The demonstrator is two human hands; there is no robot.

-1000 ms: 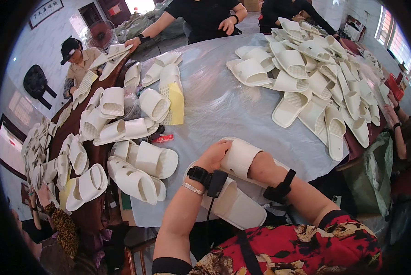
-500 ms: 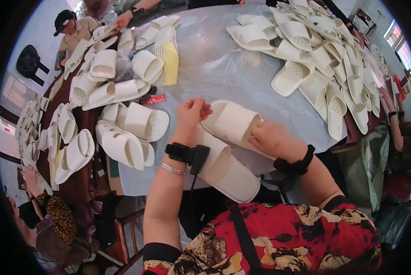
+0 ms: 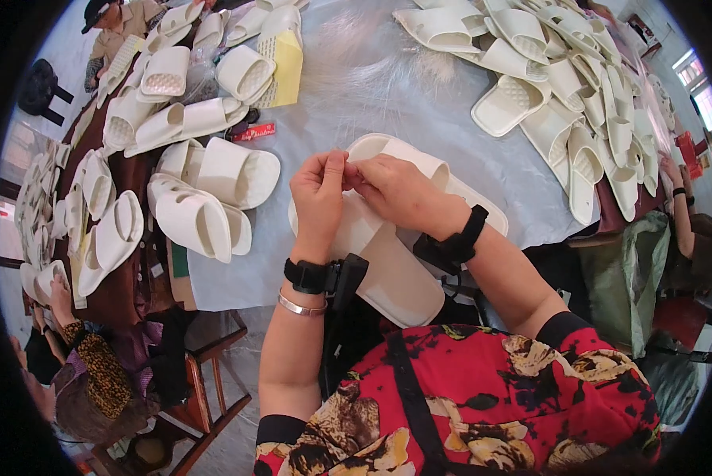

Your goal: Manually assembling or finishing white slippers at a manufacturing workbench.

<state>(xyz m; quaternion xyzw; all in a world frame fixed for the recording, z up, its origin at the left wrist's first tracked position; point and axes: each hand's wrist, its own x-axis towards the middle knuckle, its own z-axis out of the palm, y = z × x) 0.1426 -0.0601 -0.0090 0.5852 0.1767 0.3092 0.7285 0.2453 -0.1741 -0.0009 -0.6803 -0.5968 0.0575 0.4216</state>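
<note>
Both my hands meet over a pair of white slippers on the plastic-covered table. My left hand is closed in a pinch, thumb against the fingers. Right beside it, my right hand is closed too, its fingertips touching the left ones. Whatever lies between the fingertips is too small to make out. The near slipper points its bare sole end toward me, its strap partly under my hands. Beyond my right hand lies the far slipper, partly covered by that hand.
A heap of white slippers covers the table's right side. More slippers stand at the left, near a yellow sheet and a red tag. Fine clear strands spread over the plastic sheet. Co-workers sit around the table.
My right hand has left the far slipper's strap and moved left to meet my left hand. The whole view has shifted slightly.
</note>
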